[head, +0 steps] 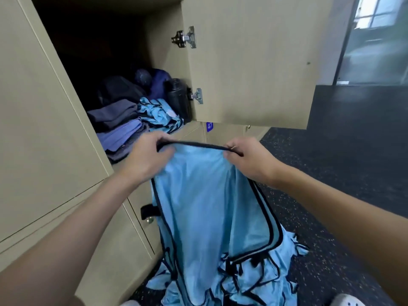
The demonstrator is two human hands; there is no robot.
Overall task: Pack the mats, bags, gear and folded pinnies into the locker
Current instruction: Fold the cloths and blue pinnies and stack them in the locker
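Observation:
A light blue pinny (205, 195) with dark trim hangs in front of me. My left hand (145, 157) pinches its top edge on the left and my right hand (247, 160) pinches the same edge on the right, stretching it flat. Just beyond my hands is the open locker (167, 62). Inside it lie folded purple and grey cloths (119, 129), a crumpled blue pinny (159, 113), dark bags (123, 89) further back and a black bottle-shaped item (178, 98) by the right wall. More blue pinnies (254, 277) lie heaped on the floor below.
The locker door (254, 62) stands swung open to the right, above my right hand. Shut beige lockers (44, 129) fill the left and the row below. Dark speckled floor (331, 195) stretches to the right. The toe of a white shoe (346, 301) shows at the bottom right.

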